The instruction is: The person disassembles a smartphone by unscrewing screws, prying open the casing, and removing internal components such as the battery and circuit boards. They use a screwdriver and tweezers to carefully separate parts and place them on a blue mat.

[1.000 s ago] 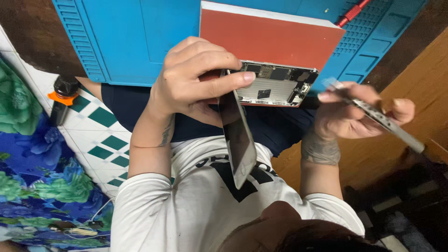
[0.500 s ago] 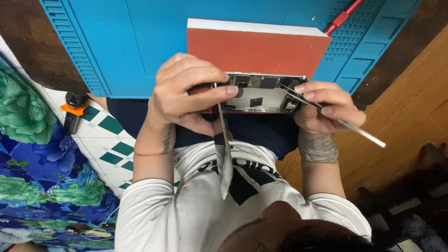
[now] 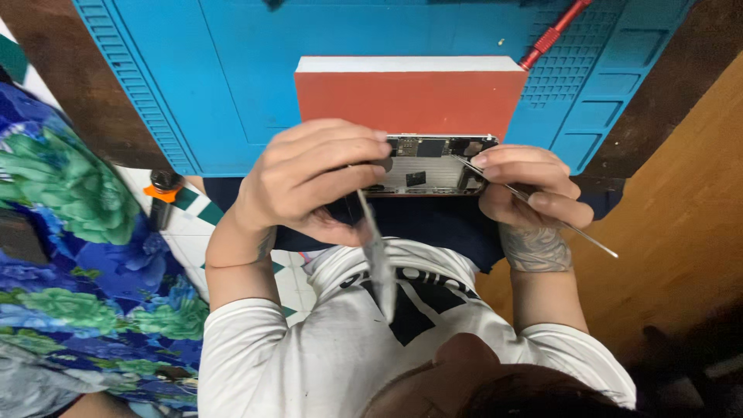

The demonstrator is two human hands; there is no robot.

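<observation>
An opened phone body with its circuit boards showing lies at the near edge of a red block. My left hand grips the phone's left end. It also holds the detached screen, which hangs edge-on toward my chest. My right hand holds a thin metal tool like a pen. The tool's tip rests inside the phone's right end, and its tail sticks out to the lower right.
The red block sits on a blue ridged work mat on a dark table. A red-handled screwdriver lies at the mat's upper right. A flowered cloth and a black-and-orange tool are at the left. Wooden floor is at the right.
My right hand has moved left and brought the metal tool's tip into the phone's right end. The screen has swung from angled to edge-on, and my left hand has settled lower over the phone.
</observation>
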